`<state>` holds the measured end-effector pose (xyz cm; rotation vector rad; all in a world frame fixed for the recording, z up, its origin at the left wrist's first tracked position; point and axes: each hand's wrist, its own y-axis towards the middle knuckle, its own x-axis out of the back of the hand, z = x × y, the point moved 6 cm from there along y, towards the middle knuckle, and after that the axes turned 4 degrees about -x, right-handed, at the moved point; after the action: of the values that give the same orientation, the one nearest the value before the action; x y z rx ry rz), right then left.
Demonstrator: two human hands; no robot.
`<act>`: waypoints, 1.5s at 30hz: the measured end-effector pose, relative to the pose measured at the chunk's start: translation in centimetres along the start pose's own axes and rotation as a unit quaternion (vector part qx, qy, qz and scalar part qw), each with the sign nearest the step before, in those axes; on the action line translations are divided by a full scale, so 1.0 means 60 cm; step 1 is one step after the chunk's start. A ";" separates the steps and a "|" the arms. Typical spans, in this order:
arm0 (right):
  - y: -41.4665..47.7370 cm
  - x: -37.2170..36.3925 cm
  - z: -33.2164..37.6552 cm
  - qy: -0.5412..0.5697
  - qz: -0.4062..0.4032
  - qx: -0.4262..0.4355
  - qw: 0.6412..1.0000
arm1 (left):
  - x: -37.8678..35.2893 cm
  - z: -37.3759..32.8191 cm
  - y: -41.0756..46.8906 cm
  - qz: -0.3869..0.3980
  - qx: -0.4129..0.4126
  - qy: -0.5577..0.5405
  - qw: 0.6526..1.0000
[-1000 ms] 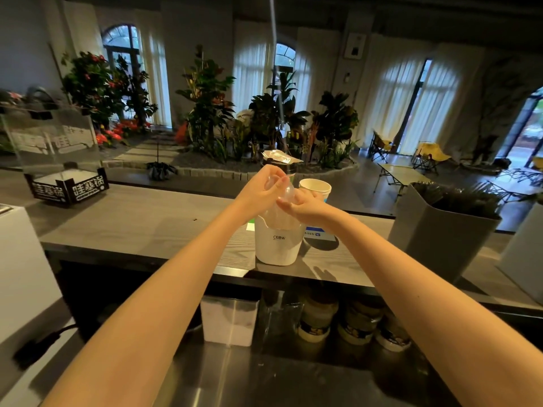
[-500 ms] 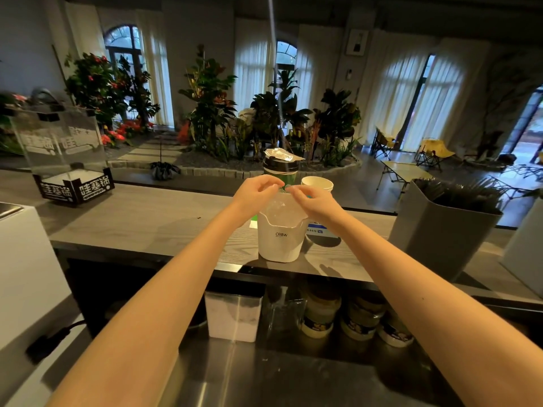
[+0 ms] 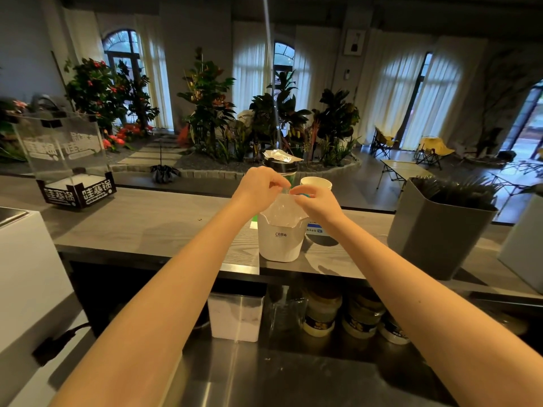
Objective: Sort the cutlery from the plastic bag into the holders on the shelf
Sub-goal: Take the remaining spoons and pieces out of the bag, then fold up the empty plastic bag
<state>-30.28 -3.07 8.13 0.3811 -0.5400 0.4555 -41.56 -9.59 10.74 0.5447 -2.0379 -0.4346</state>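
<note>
Centre frame: left hand (image 3: 258, 186), right hand (image 3: 314, 201) each pinch top edge of plastic bag (image 3: 283, 210), upright inside white holder (image 3: 280, 242) on shelf (image 3: 164, 227). Bag's long axis vertical, directly beneath both hands, neither nearer. Contents unclear.

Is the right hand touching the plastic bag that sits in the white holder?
Touching. The head view shows the right hand pinching the top edge of the plastic bag, just above the rim of the white holder.
</note>
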 end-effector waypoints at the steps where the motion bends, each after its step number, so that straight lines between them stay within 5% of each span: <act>1: 0.001 0.000 -0.001 -0.002 -0.001 -0.004 1.000 | -0.007 0.000 -0.001 0.032 0.005 0.022 0.999; 6: -0.006 -0.005 -0.010 -0.025 0.012 -0.014 1.000 | -0.031 0.000 -0.010 0.129 0.034 0.037 0.990; 13: -0.017 0.012 -0.004 0.051 -0.047 -0.001 0.998 | -0.006 0.015 -0.024 -0.023 0.093 -0.107 0.990; 22: -0.079 0.059 -0.004 0.105 -0.123 0.048 0.986 | 0.006 -0.046 -0.057 -0.067 0.057 -0.133 0.987; 27: -0.156 0.093 -0.020 0.130 -0.086 0.043 0.987 | -0.010 -0.126 -0.093 -0.068 0.030 -0.133 0.988; 37: -0.419 0.208 -0.176 0.178 -0.065 -0.019 0.982 | -0.184 -0.321 -0.269 0.084 0.065 -0.235 0.966; 45: -0.644 0.310 -0.426 0.206 -0.103 -0.169 0.958 | -0.395 -0.434 -0.448 0.195 0.169 -0.273 0.927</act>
<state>13.75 -17.76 -10.29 0.0069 -0.1625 0.2231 -2.78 -21.52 -7.04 0.2104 -2.7128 0.0214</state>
